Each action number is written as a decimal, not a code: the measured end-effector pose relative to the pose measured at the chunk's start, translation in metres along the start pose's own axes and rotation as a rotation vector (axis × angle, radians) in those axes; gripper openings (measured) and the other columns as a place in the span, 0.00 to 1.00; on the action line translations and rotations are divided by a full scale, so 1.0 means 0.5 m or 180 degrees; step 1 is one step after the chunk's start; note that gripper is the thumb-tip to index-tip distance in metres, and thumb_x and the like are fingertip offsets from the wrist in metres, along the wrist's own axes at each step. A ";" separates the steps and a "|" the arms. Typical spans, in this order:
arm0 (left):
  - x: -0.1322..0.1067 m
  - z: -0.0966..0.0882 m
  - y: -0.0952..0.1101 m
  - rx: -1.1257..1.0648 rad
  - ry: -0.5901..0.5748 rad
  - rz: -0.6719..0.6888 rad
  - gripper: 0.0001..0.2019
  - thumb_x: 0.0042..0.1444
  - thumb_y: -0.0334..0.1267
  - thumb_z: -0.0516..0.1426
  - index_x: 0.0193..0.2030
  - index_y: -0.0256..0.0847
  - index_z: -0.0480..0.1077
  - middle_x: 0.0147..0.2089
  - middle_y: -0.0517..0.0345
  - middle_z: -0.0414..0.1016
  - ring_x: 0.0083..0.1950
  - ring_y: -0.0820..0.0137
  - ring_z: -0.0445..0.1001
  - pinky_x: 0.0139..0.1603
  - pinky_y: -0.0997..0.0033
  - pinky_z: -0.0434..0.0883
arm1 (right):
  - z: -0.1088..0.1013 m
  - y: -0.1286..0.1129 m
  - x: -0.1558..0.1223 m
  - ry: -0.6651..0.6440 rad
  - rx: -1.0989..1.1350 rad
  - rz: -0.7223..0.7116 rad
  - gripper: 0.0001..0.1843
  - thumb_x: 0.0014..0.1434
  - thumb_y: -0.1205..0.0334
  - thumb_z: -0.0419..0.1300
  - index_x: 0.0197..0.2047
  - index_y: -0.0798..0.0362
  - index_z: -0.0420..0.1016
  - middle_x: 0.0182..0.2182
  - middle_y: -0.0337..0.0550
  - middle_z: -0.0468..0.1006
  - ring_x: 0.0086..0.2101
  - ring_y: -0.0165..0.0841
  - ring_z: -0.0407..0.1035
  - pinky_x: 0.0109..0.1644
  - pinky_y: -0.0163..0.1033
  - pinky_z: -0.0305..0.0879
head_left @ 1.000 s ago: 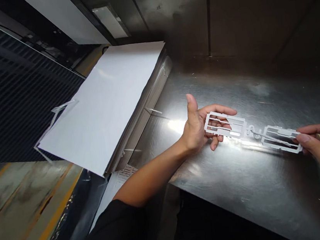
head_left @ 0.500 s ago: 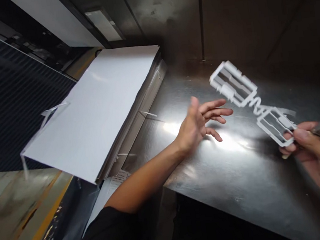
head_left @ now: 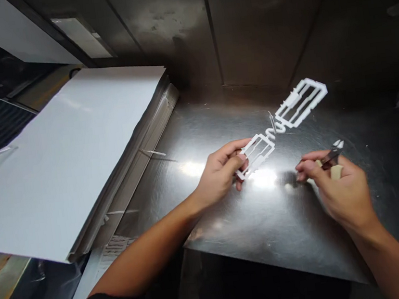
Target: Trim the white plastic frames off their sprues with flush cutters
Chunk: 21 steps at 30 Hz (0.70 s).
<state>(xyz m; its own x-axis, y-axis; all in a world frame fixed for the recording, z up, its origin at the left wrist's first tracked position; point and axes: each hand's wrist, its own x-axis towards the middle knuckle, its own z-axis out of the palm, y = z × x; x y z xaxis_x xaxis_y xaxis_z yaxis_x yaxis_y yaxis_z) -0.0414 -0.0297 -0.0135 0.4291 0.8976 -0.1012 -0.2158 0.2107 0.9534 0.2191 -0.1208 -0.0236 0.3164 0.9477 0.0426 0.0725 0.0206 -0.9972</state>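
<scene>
Two hands work over a steel worktop (head_left: 254, 240): the left hand (head_left: 219, 176) pinches a white plastic model sprue (head_left: 258, 154) by its nearer frame, fingers curled so the linked second frame (head_left: 301, 102) juts free toward 1 o'clock. The right hand (head_left: 340, 185) closes around cream-handled side cutters (head_left: 333, 155), their steel tips clear of the fingers, while a stack of white sheets (head_left: 76, 155) lies at 10 o'clock.

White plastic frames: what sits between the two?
In the head view, a wavy white plastic link joins the near frame to the far frame.

Steel counter (head_left: 268, 238) room between white sheets (head_left: 69, 151) and back wall (head_left: 253, 26)
</scene>
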 end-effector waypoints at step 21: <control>0.013 0.004 0.065 -0.0421 0.0668 -0.1156 0.17 0.35 0.36 0.67 0.35 0.31 0.87 0.21 0.61 0.68 0.16 0.81 0.55 0.08 0.82 0.48 | -0.054 -0.039 0.024 -0.0107 0.0608 -0.0199 0.33 0.55 0.33 0.91 0.55 0.44 0.95 0.39 0.46 0.86 0.33 0.39 0.80 0.45 0.46 0.87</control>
<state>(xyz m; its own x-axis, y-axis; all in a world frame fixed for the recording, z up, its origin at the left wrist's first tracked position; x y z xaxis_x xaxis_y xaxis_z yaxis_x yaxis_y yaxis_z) -0.0437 -0.0177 0.0173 0.3133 0.8125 -0.4916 -0.2003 0.5626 0.8021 0.2469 -0.1182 -0.0021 0.2848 0.9527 0.1057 -0.0908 0.1366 -0.9865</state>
